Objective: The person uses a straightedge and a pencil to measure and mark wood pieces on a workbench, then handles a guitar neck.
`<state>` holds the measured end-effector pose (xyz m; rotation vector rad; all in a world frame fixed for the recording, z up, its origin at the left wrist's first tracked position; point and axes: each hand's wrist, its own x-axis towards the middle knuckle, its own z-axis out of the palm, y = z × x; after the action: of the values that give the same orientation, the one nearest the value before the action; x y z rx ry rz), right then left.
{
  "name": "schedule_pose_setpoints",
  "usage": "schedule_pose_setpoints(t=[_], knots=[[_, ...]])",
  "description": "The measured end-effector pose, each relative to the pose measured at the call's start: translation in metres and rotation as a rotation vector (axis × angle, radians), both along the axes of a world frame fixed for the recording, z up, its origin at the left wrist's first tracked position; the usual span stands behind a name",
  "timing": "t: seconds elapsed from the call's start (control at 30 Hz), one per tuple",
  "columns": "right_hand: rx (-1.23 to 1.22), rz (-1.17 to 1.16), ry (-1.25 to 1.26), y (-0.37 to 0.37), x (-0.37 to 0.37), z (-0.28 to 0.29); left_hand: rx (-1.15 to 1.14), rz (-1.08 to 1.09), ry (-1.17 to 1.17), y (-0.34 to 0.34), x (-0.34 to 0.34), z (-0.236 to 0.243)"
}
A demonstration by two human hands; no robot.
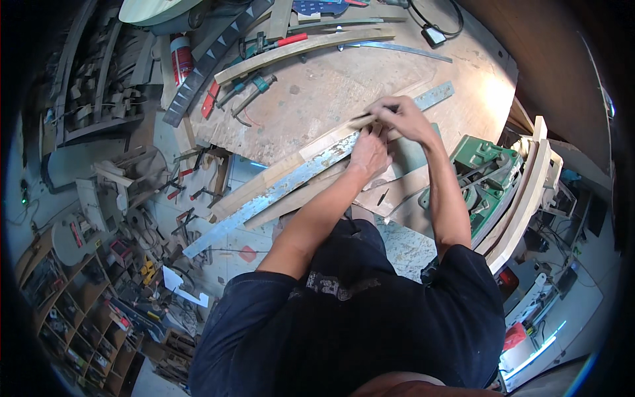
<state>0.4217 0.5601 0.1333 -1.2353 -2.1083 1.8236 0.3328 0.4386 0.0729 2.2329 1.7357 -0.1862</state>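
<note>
A long speckled metal straightedge (218, 231) lies diagonally along a pale wooden strip (258, 182) at the bench edge, with another plank (284, 204) under it. My left hand (368, 156) is closed at the straightedge's upper part, fingers curled around something I cannot make out. Just above it, my right hand (400, 118) is closed, thumb and fingers bent over the strip's end beside my left fingertips; what they pinch is too small and hidden to tell. A thin dark tool (382, 197) lies nearby on the board.
The workbench (483, 73) holds clamps (251, 92), a curved wooden piece (304, 46), a thin steel rule (410, 51) and a dark cable (456, 20). At the right is a green machine (476, 165) with curved wood (516, 218). Shelves (63, 298) and tools crowd the left.
</note>
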Motion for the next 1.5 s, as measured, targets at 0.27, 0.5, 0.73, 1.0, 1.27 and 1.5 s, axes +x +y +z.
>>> schedule_pose_setpoints(t=[0.27, 0.5, 0.73, 1.0, 1.27, 1.5], knots=[[0.067, 0.226, 0.042, -0.017, -0.018, -0.014, -0.033, -0.035, -0.037, 0.000, 0.009, -0.019], [0.145, 0.254, 0.053, -0.018, -0.018, -0.019, -0.069, -0.013, -0.050, 0.002, 0.008, -0.010], [0.231, 0.299, -0.031, -0.012, -0.015, -0.011, -0.179, -0.039, -0.056, 0.007, 0.005, -0.001], [0.236, 0.288, -0.102, 0.003, -0.010, 0.001, 0.094, 0.035, -0.117, -0.004, 0.007, -0.020], [0.165, 0.254, -0.133, 0.018, -0.002, 0.004, -0.115, 0.057, -0.211, 0.004, 0.002, 0.005], [0.236, 0.294, -0.217, 0.036, 0.004, -0.003, -0.022, -0.032, -0.023, 0.002, 0.006, 0.002]])
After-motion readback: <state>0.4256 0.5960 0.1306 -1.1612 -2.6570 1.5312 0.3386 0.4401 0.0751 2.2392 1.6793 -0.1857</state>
